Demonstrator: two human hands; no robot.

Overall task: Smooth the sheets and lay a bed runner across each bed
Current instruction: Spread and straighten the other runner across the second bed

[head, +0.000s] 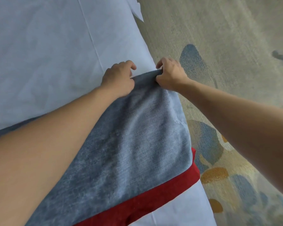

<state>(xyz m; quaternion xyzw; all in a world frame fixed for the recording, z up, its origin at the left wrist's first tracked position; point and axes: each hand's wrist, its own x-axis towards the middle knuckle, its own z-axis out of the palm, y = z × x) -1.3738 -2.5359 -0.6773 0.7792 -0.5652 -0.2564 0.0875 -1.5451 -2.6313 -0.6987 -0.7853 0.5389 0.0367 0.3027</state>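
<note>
— Blue-grey velvet, that bed runner (134,141), with a red band along its near edge. It lies across the white sheet (47,54), right at the side of the bed.

— And the hands?

— Both at the far corner of it. The right hand (171,74) has its fingers curled round a bunched fold of the velvet, pinching it up off the sheet. The left hand (119,77) sits just beside, fingers bent, gripping the runner's far edge where it meets the sheet.

— Is the cloth flat?

— Mostly, with soft ripples. Its end drapes over the mattress side toward the patterned carpet (227,46).
</note>
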